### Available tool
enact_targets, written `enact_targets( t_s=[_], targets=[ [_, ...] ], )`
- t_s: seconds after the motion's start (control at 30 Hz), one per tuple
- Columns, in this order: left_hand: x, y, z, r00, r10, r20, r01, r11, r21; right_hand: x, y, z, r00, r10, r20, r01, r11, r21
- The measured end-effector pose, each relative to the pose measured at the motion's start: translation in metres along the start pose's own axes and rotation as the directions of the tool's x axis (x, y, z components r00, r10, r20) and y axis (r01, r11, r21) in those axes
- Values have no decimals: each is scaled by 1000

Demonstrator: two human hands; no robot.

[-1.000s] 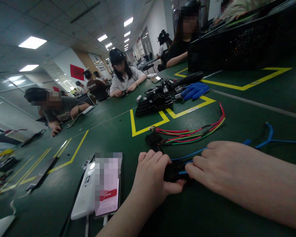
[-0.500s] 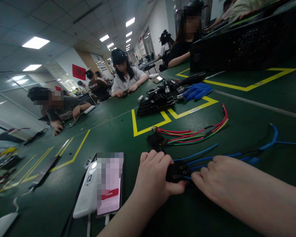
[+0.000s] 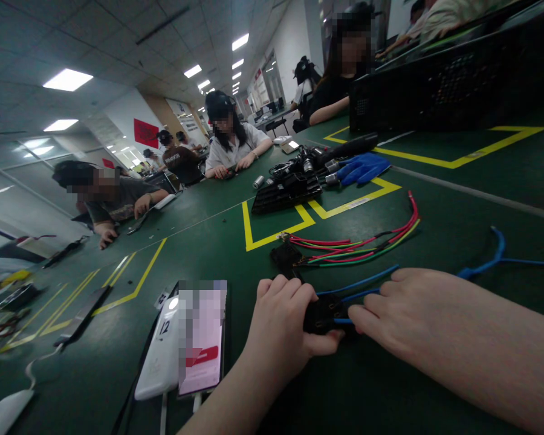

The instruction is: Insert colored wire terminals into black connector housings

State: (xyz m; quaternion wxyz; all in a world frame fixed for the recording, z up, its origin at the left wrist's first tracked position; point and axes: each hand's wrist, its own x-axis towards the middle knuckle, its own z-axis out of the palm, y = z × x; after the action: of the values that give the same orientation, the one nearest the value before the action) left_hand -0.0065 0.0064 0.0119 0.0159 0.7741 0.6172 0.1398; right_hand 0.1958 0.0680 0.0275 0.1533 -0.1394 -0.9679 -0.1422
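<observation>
My left hand [image 3: 285, 323] is closed around a black connector block [image 3: 320, 315], thumb along its near side. Blue wires run out of the block to the right. Close beside it, my right hand [image 3: 390, 308] pinches a blue wire [image 3: 343, 321] near where it meets the block. Part of the wire bundle is hidden under my right hand; its far end [image 3: 496, 254] bends upward beyond the wrist. Just past my left hand lies a second black block [image 3: 286, 255] with red, yellow and green wires [image 3: 367, 248].
A phone [image 3: 204, 344] and a white power bank [image 3: 161, 350] lie left of my forearm. Farther back are black parts [image 3: 285, 196], a blue glove [image 3: 362, 168] and a black case [image 3: 435, 90]. Several people sit around the green table [image 3: 199, 254], which has yellow tape markings.
My right hand has shifted slightly up and left, closer to the block. The blue wire bundle's far end has moved slightly left with it. My left hand has hardly moved.
</observation>
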Motion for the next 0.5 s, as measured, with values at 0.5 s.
enact_targets(
  t_s=[0.5],
  targets=[
    [0, 0, 0, 1000, -21, 19, 21, 1000, -4, -1, -4, 21, 981, -5, 194, -7, 998, 61]
  ],
)
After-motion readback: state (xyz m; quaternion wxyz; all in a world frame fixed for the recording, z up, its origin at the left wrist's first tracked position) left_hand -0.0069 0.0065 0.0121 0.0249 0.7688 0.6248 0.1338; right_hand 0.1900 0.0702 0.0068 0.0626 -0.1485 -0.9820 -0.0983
